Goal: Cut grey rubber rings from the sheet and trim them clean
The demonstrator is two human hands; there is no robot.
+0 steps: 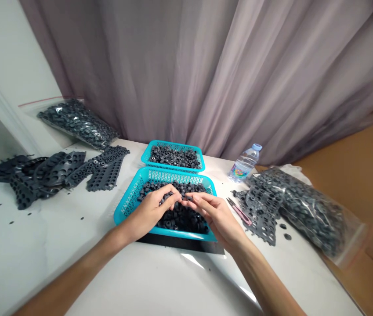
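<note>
Both my hands hover over the near turquoise basket (125,204), which is full of small black rubber rings (182,217). My left hand (151,208) is curled, its fingertips pinched on a small black ring. My right hand (214,213) meets it fingertip to fingertip, thumb and fingers pinching another small black piece. A second turquoise basket (146,153) of the same rings stands just behind the first.
Black punched rubber sheets (51,171) lie at the left, with a clear bag of rings (77,120) behind them. At the right are more punched sheets (262,210), pink-handled snips (239,210), a water bottle (244,164) and a large bag of rings (308,210). A curtain hangs behind.
</note>
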